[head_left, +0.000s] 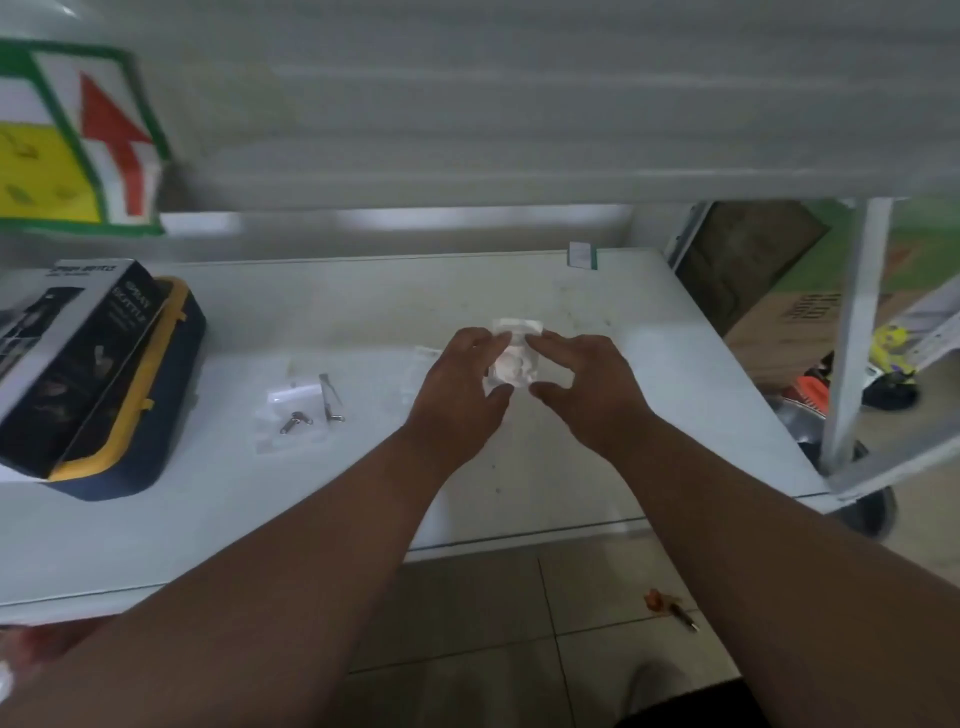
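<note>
Pinching small clear plastic packet (511, 364) at opposite edges with curled fingers of left hand (460, 387) and right hand (589, 387), probably to tear it open.

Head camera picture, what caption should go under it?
Left hand and right hand hold a small clear packet at a white table, near small metal parts.

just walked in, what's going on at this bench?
A person is holding a small clear packet with something pale inside, just above the white table. The left hand and the right hand each pinch one side of it. The frame is too blurred to tell whether it is open. Further left on the table lie a clear bag of small metal parts and a black box resting on a navy and yellow case.
</note>
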